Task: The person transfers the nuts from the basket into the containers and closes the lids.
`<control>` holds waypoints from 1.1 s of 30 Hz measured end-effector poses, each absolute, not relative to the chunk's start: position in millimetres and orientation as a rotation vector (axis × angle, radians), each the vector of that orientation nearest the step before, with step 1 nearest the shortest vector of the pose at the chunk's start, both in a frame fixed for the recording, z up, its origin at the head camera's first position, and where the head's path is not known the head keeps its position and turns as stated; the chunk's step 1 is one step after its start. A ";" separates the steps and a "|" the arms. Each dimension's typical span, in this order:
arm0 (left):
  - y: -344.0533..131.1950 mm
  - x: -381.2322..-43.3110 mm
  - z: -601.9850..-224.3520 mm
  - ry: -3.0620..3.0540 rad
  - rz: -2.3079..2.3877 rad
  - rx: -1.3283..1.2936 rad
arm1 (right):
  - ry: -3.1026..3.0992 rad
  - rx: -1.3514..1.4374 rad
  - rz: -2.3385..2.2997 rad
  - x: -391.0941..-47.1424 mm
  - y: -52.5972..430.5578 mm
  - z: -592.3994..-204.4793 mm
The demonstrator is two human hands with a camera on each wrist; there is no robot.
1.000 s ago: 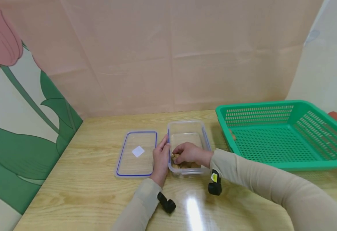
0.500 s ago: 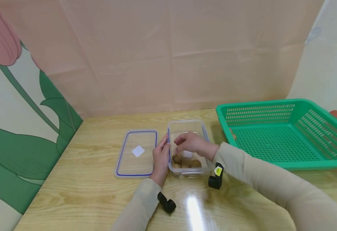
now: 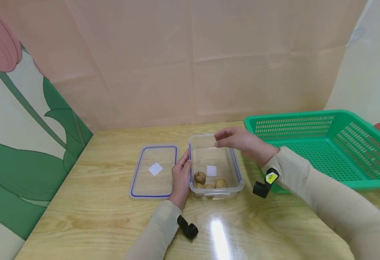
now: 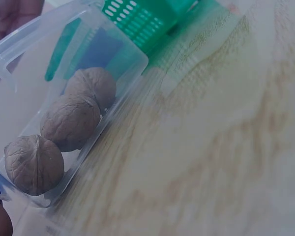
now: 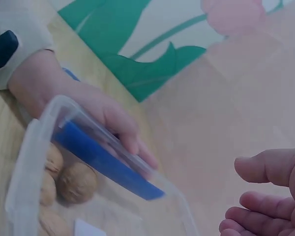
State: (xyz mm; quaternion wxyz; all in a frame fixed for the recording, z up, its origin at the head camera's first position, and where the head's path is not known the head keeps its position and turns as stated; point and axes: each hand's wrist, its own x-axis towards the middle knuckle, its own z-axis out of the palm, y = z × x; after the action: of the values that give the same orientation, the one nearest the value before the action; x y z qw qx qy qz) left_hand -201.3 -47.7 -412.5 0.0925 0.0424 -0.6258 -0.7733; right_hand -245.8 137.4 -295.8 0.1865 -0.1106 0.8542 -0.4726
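From above, the left hand (image 3: pixel 181 177) lies flat with straight fingers against the left wall of the clear plastic box with a blue rim (image 3: pixel 234 164), and the right hand (image 3: pixel 242 142) hangs over the box's far end, fingers loose and holding nothing. The left wrist view shows three brown walnuts (image 4: pixel 70 121) in the box, right beside that hand. The right wrist view shows the right hand's fingers (image 5: pixel 265 204) gently bent and empty, with the left hand (image 5: pixel 71 101) pressed on the box (image 5: pixel 32 155) below.
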 end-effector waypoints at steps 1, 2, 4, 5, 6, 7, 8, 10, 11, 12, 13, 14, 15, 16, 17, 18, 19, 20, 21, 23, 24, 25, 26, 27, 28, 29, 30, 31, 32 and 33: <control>-47.8 -201.7 -413.5 -1.852 -2.300 0.127 | 2.398 -0.313 -1.348 -246.1 141.1 -294.4; -47.9 -202.6 -415.1 -1.852 -2.300 0.127 | 2.390 -0.318 -1.363 -246.4 144.7 -293.2; -48.0 -204.3 -419.4 -1.849 -2.294 0.129 | 2.377 -0.347 -1.390 -247.3 152.0 -291.4; -47.7 -205.2 -421.8 -1.850 -2.288 0.133 | 2.378 -0.363 -1.388 -247.9 155.8 -290.6; -47.4 -206.2 -424.3 -1.849 -2.284 0.133 | 2.378 -0.382 -1.387 -248.7 159.7 -290.0; -47.1 -206.8 -425.7 -1.847 -2.282 0.135 | 2.378 -0.402 -1.384 -249.5 163.7 -289.3; -46.8 -207.2 -426.6 -1.847 -2.279 0.138 | 2.377 -0.421 -1.382 -250.5 167.8 -288.5; -46.2 -208.1 -427.9 -1.840 -2.287 0.139 | 2.389 -0.444 -1.363 -253.0 176.7 -287.5; -46.1 -208.9 -428.4 -1.840 -2.287 0.136 | 2.395 -0.449 -1.355 -254.2 181.3 -287.2; -46.1 -209.5 -428.9 -1.837 -2.289 0.132 | 2.401 -0.456 -1.350 -255.4 185.5 -286.7; -46.3 -210.0 -428.9 -1.838 -2.289 0.132 | 2.411 -0.462 -1.345 -256.6 189.5 -286.4; -46.4 -210.7 -429.5 -1.837 -2.291 0.132 | 2.423 -0.463 -1.334 -257.9 193.7 -286.2; -46.6 -211.2 -429.9 -1.833 -2.295 0.129 | 2.439 -0.458 -1.323 -259.3 197.8 -286.3; -46.9 -211.4 -429.8 -1.831 -2.294 0.126 | 2.451 -0.448 -1.316 -260.3 201.8 -286.2; -47.0 -211.6 -429.7 -1.829 -2.296 0.126 | 2.463 -0.440 -1.312 -261.5 205.9 -286.4; -47.2 -211.6 -429.2 -1.824 -2.305 0.132 | 2.478 -0.430 -1.301 -262.9 210.1 -286.5; -47.3 -211.4 -428.2 -1.822 -2.311 0.133 | 2.489 -0.416 -1.295 -264.0 214.5 -286.9; -47.5 -210.9 -426.9 -1.819 -2.316 0.134 | 2.500 -0.403 -1.283 -265.3 219.1 -287.4; -47.7 -210.3 -425.5 -1.823 -2.317 0.132 | 2.510 -0.399 -1.270 -266.3 223.8 -288.0; -48.0 -209.0 -422.3 -1.832 -2.322 0.135 | 2.521 -0.388 -1.247 -267.9 232.8 -289.9; -48.1 -208.5 -421.1 -1.839 -2.320 0.137 | 2.521 -0.390 -1.235 -268.6 237.2 -290.9; -48.3 -207.9 -419.7 -1.846 -2.316 0.133 | 2.518 -0.397 -1.224 -269.0 241.6 -292.0; -48.4 -207.6 -419.4 -1.852 -2.312 0.135 | 2.519 -0.403 -1.207 -269.6 245.6 -293.3; -48.5 -207.5 -419.5 -1.857 -2.308 0.136 | 2.518 -0.405 -1.195 -270.0 249.4 -294.6; -48.4 -207.6 -420.0 -1.855 -2.309 0.144 | 2.515 -0.406 -1.187 -270.7 252.8 -296.0; -48.4 -208.2 -421.1 -1.854 -2.303 0.148 | 2.509 -0.408 -1.184 -271.6 256.0 -297.3; -48.4 -208.7 -422.4 -1.851 -2.301 0.151 | 2.505 -0.408 -1.182 -272.6 259.1 -298.8; -48.4 -209.3 -423.8 -1.847 -2.299 0.153 | 2.503 -0.409 -1.184 -273.6 261.9 -300.2; -48.3 -210.0 -425.6 -1.844 -2.294 0.158 | 2.501 -0.406 -1.187 -274.7 264.5 -301.7; -48.3 -210.4 -426.5 -1.843 -2.288 0.156 | 2.494 -0.411 -1.197 -276.1 267.1 -303.2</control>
State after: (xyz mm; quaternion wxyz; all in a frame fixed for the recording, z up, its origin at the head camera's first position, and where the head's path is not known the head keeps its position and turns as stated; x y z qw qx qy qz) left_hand -210.4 -48.3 -426.5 0.0996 0.0526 -0.6234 -0.7738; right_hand -276.1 267.1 -303.2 0.1718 -0.1448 0.8785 -0.4216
